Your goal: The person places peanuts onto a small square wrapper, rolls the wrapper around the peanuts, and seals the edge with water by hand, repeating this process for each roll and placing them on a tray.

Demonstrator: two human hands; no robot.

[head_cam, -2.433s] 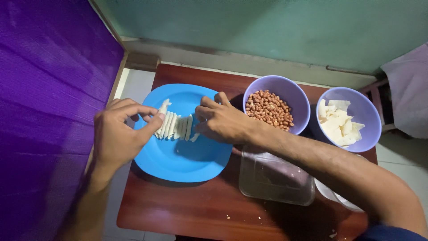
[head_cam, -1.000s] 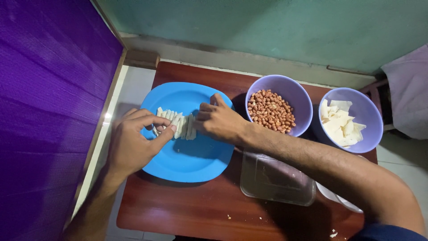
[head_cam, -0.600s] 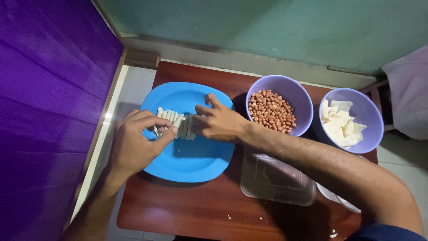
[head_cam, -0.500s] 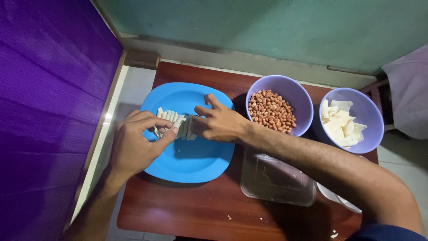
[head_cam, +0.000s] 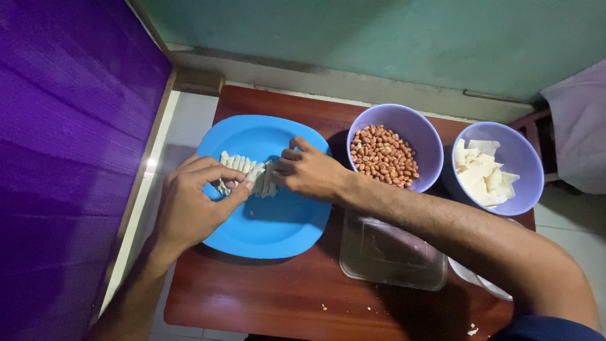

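**Both hands close on a row of pale strips**

Right now the left hand (head_cam: pixel 189 205) and the right hand (head_cam: pixel 309 173) meet over a blue plate (head_cam: pixel 278 233), each pressing in from its own end on a short row of pale strips (head_cam: pixel 249 173) that stand side by side near the plate's middle. The left hand is curled narrow, thumb and forefinger pinched at the row's near end; the right hand is bent the same way, its fingertips set against the far end. Held like this, the strips stay packed together and upright rather than toppling or spreading across the plate.

The plate sits at the left of a small reddish-brown table (head_cam: pixel 265 303), close against a purple wall (head_cam: pixel 63 158), which leaves room to the right for the rest. Just beside the plate stands a purple bowl of peanuts (head_cam: pixel 385 155), and next to that a second purple bowl of pale flat pieces (head_cam: pixel 486 173), both within easy reach of the right arm. A clear plastic container (head_cam: pixel 388 256) lies under the right forearm, near the table's front edge.
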